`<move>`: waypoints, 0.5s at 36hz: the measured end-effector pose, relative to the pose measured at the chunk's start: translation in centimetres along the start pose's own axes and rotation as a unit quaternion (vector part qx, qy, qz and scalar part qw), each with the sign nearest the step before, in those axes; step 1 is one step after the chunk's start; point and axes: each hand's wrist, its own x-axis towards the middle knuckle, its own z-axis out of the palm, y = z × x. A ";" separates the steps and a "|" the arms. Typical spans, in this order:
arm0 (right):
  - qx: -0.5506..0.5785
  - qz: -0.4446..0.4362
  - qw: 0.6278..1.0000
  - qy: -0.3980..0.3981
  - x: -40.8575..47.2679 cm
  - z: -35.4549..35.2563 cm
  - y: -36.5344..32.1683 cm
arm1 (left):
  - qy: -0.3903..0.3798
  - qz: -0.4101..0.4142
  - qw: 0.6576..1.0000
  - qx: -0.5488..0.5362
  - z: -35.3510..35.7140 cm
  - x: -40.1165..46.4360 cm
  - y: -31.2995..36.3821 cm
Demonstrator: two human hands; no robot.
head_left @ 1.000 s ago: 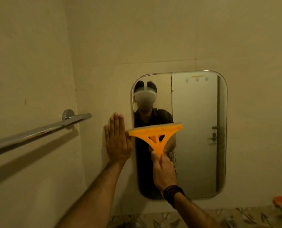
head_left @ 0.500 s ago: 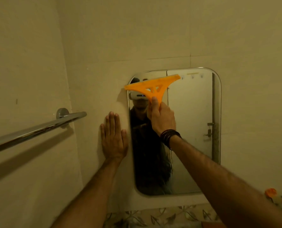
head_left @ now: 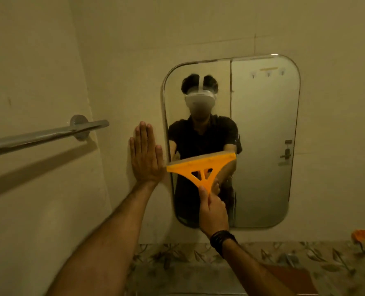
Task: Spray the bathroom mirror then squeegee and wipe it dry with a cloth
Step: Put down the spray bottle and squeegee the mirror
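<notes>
Gripping the orange squeegee (head_left: 200,167) by its handle, the right hand (head_left: 213,212) pressed the blade across the mirror (head_left: 262,146) mid-frame, while the left hand (head_left: 145,155) lay flat, fingers spread open, on the wall just left of it

Squeegee (head_left: 200,167): bright orange throughout, handle and blade holder alike. Mirror (head_left: 262,146): silver-edged glass; taken here as landmark. Wall (head_left: 177,28) around the mirror: plain cream tile, no pattern. Towel bar (head_left: 38,136), left of the mirror: polished chrome. Wristband (head_left: 222,240), below the mirror: black. Counter surface (head_left: 284,259) beneath the mirror: pale ground with a grey-green leaf pattern. Small object (head_left: 360,235) at the mirror's lower right: orange, blurred.
</notes>
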 end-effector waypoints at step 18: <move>0.034 -0.103 0.993 0.051 3.7 -2.6 -6.3 | 0.030 0.005 0.999 0.037 1.3 -3.3 -1.6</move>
